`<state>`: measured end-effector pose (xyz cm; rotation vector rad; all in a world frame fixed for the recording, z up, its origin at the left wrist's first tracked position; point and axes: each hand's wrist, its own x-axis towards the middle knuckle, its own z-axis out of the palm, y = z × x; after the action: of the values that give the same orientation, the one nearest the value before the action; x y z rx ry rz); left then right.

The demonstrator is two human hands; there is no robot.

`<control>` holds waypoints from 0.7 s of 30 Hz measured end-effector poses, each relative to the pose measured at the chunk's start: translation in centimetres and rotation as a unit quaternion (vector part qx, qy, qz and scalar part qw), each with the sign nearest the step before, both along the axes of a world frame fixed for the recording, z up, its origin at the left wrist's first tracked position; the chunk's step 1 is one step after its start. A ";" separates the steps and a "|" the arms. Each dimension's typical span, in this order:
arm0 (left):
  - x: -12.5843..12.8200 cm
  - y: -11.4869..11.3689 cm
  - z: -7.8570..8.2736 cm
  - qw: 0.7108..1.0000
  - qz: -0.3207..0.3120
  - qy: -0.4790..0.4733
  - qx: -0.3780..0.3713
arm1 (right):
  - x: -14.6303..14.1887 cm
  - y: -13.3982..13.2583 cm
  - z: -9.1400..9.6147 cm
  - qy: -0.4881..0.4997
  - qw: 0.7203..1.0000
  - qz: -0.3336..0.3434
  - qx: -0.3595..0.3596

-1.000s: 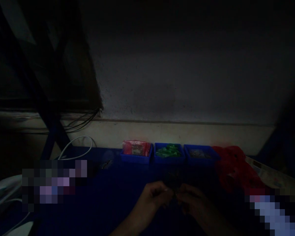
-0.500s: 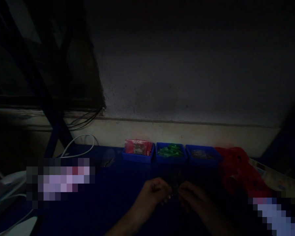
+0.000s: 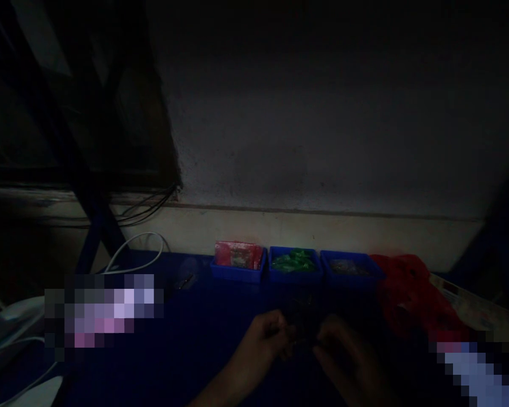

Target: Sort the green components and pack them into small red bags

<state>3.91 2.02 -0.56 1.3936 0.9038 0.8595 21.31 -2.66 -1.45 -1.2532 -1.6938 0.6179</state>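
In dim light, my left hand (image 3: pixel 271 338) is over the blue table (image 3: pixel 165 350), thumb and fingers pressed together. Whatever it pinches is too small and dark to name. Just to its right is my right hand (image 3: pixel 343 347), in deep shadow, with its thumb and forefinger tips a little apart and nothing visible between them. The hands do not touch each other. Faint see-through material (image 3: pixel 303 305) seems to lie on the table beyond them, hard to make out.
Along the wall stand a blue tray (image 3: pixel 237 275) with red packets (image 3: pixel 237 254), another (image 3: pixel 294 277) with green packets (image 3: pixel 294 261), and a third (image 3: pixel 352 279) with clear packets (image 3: pixel 348 267). Red cloth or plastic (image 3: pixel 411 288) lies right. A small metal tool (image 3: pixel 185 282) and white cable (image 3: pixel 142 265) lie left.
My right hand has drawn away from the left, and its thumb and forefinger have parted. The left hand keeps its pinch almost in place.
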 end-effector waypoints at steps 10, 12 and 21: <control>0.1 0.1 -0.3 1.000 -0.001 0.009 0.000 | -0.9 0.9 0.2 -0.062 0.997 0.033 -0.026; 0.1 0.0 -0.4 1.000 -0.003 0.011 0.001 | -1.4 1.6 -0.5 -0.056 0.994 0.032 -0.085; 0.2 -0.7 -0.4 0.998 -0.052 0.039 0.025 | -1.0 1.5 -0.1 0.021 0.981 0.100 -0.167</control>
<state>4.10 1.33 -0.98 1.5134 0.8660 0.7587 20.34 -1.20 -1.50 -1.2956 -1.7423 1.0795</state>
